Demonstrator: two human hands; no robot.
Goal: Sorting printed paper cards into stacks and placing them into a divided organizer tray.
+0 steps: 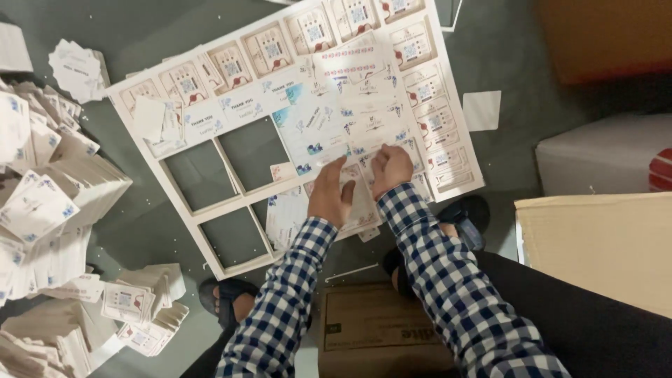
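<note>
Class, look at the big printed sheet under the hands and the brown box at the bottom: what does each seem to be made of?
Printed sheet: probably thin white card, matt; it lies flat with clean rectangular cut-out holes. Brown box: likely corrugated cardboard, dull brown, plain and unglossed. Both hands, left and right, press on the sheet.

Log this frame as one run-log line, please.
left hand: pressing on printed card sheet | right hand: pressing same sheet | sheet: flat on floor, some cells punched out | card stacks: beside sheet
</note>
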